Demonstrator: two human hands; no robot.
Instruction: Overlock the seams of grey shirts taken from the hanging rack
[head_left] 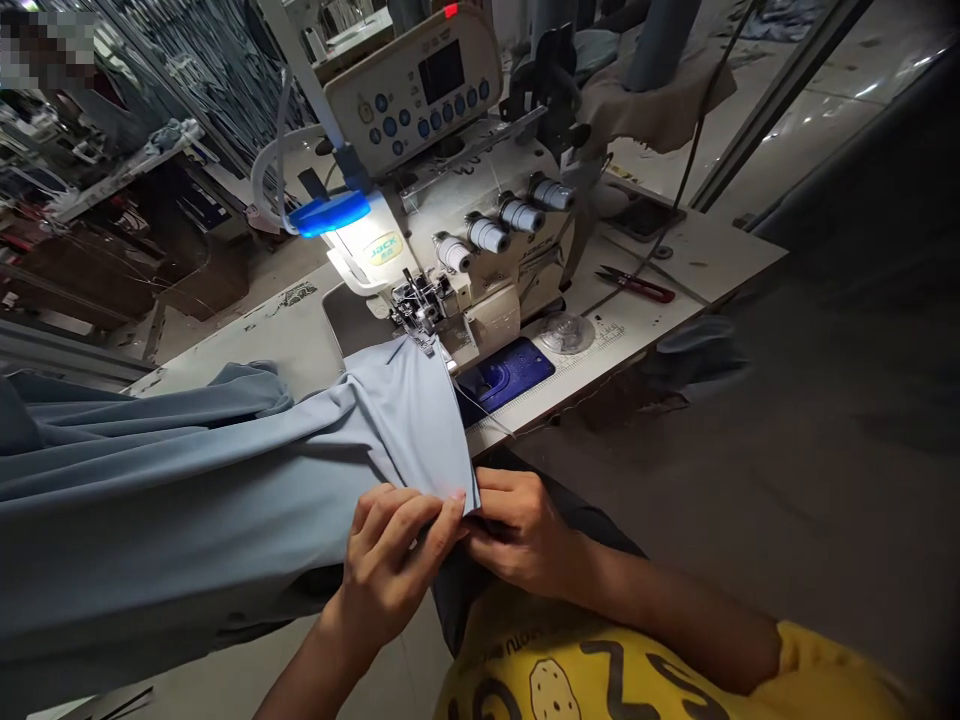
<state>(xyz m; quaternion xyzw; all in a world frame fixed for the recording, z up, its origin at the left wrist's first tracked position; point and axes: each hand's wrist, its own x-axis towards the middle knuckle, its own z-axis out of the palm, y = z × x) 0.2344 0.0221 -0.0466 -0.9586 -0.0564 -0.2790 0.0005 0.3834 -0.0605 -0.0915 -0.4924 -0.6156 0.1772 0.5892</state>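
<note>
1. One long, pale blue-grey smooth cloth (225,490) stretches from the left over the white worktable (289,335); its far end sits at the metal presser foot (426,335) of a cream-coloured sewing machine (495,300), and its near corner reaches the person's lap.
2. From where I stand it looks soft and limp, rather light for its area, perhaps a little slippery. I'd judge it hard to damage but quick to crease, and the loose bulk on the left could drag.
3. The edge near the corner seems the best place to take hold, with the layers lined up and the fingers well clear of the presser foot.
4. The bare left hand (394,555) pinches that edge between thumb and fingertips, with no gap that I can see.
5. The bare right hand (517,525), just beside it, has its fingers curled in, closed on the same corner; how firmly it presses, I can't tell.
</note>
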